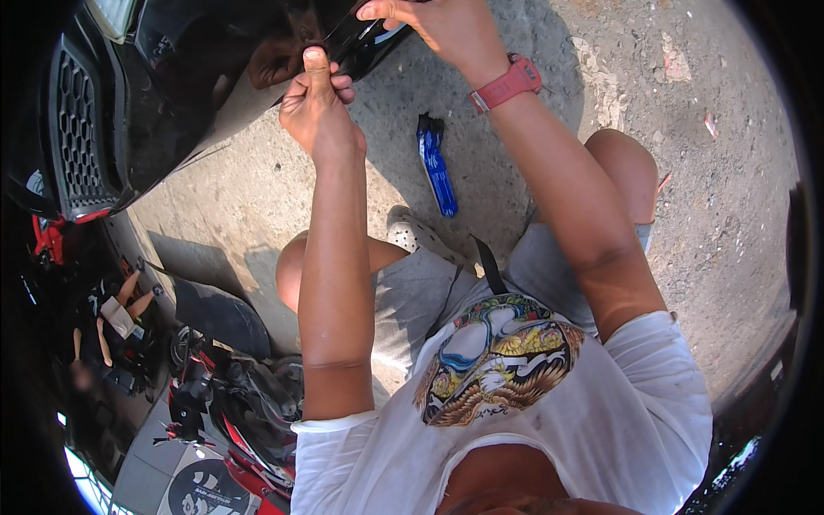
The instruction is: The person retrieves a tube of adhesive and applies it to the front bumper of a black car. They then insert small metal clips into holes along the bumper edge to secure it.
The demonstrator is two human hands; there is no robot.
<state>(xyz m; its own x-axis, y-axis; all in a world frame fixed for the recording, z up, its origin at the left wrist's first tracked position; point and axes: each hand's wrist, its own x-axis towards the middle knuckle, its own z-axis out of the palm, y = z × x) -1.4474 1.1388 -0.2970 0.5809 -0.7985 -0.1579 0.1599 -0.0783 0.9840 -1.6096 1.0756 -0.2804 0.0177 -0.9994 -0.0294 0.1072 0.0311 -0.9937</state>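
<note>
My left hand [323, 107] is closed at the lower corner of a glossy black car bumper [184, 81], thumb up and fingers curled at the panel's edge. Further up and to the right, my right hand [446, 30] reaches to the same edge, its thumb pointing left; the top of the picture cuts off some of its fingers, and what they pinch is hidden. A red wristwatch [508, 84] is on my right wrist. Below and between my hands, a blue tool with a black head [436, 167] lies on the concrete, apart from both.
A honeycomb grille [79, 124] is set in the bumper at left. A red and black motorcycle [232, 412] stands at lower left beside a dark flat panel [219, 313]. Another person [116, 313] is at far left. Rough concrete [712, 197] stretches right.
</note>
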